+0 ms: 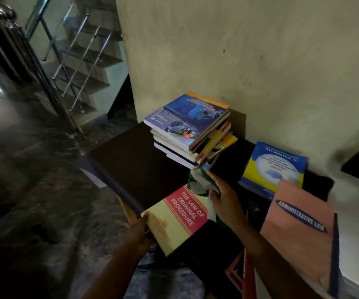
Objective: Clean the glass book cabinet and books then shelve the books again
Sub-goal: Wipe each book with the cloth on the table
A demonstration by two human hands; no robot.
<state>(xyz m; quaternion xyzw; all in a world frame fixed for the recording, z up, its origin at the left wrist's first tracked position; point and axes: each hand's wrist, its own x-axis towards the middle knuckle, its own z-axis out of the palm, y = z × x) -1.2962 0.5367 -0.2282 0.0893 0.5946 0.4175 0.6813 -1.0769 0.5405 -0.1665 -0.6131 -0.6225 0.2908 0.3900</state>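
We grip the criminal procedure book (180,216) by its near-left corner in our left hand (137,236), steadying it at the near edge of the cabinet top (135,165), so that our right hand (223,203), bunched round the cloth (200,184), can presumably wipe its cover, with the stack of books (187,117) kept farther back.

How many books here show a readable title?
3: the Law of Criminal Procedure book in the left hand, the Mathematics book by the wall, the Administrative Law book at front right. Stacked books' titles are blurred.

We see the cream-and-red criminal law book (180,219) tilted over the front edge of the dark cabinet top (135,160); a crumpled green-white cloth (200,184) bunches at its far corner; a skewed book stack (191,128) and a blue-yellow mathematics book (275,167) lie behind.
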